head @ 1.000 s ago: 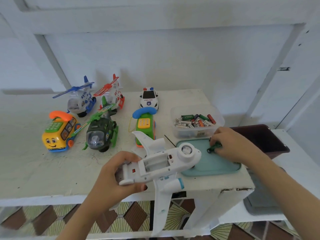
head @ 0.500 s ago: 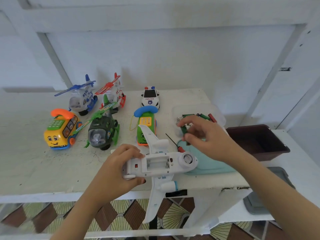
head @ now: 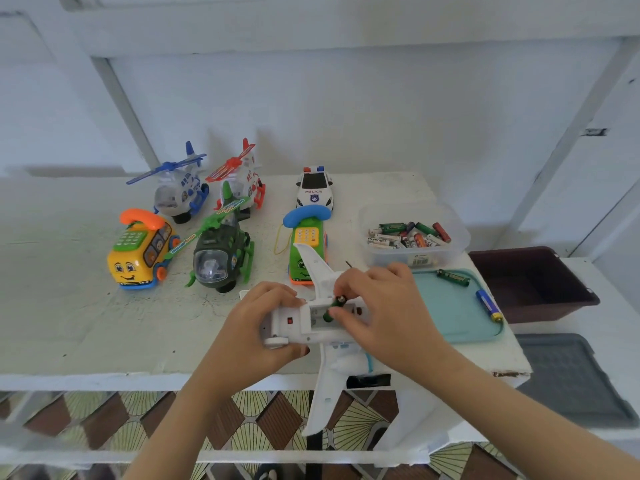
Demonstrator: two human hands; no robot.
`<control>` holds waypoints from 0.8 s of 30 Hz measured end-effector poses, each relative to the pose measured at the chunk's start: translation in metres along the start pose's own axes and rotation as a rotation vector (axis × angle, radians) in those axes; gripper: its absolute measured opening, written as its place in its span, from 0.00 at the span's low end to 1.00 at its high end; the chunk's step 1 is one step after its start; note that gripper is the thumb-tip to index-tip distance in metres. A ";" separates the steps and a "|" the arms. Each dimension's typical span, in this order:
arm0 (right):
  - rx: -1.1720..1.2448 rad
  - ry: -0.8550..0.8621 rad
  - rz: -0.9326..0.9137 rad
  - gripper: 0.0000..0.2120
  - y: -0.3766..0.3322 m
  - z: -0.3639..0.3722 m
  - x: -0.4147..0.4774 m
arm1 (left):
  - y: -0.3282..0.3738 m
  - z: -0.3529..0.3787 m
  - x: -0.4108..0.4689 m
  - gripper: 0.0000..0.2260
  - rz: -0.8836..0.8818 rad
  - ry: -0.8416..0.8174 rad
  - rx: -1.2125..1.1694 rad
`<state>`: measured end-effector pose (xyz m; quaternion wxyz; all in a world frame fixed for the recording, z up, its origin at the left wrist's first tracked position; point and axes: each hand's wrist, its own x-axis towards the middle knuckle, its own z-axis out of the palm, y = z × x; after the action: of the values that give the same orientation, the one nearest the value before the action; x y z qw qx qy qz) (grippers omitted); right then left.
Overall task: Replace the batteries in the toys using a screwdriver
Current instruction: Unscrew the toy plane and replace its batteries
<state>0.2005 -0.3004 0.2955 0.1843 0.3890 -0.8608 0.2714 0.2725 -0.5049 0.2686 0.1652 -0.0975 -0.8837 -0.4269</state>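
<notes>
**Battery meets plane at the near edge of the surface [head: 86, 323]**

The left hand [head: 263, 327] clamps one end of the belly-up white toy plane [head: 298, 322], while the right hand [head: 388, 317] pinches a green battery [head: 334, 308] tilted into the open bay. The plane looks like light, hollow plastic (its thin wings would probably snap if levered), so hold it by the fuselage. The battery is small, hard and slick, best pinched mid-body. The teal tray [head: 450, 313] lies at three o'clock, the battery box [head: 415, 244] farther off at one.

Looks like a home: chipped white-painted worktop [head: 86, 323] against a white wall [head: 346, 116], patterned floor tiles [head: 270, 420] below, plastic toys [head: 138, 258] lined up.
</notes>
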 end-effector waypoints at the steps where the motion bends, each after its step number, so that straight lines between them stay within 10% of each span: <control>1: -0.003 0.038 0.001 0.09 0.001 0.002 -0.002 | 0.000 0.000 0.000 0.21 0.003 0.003 0.001; 14: -0.148 0.281 -0.005 0.06 0.003 0.013 -0.030 | -0.001 0.002 0.001 0.20 0.040 0.033 0.010; 24: -0.221 0.082 0.030 0.15 -0.001 0.010 -0.041 | -0.001 0.004 0.001 0.18 0.039 0.041 0.010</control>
<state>0.2255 -0.2834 0.2666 0.2573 0.3421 -0.8829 0.1932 0.2705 -0.5026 0.2656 0.1921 -0.1050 -0.8802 -0.4211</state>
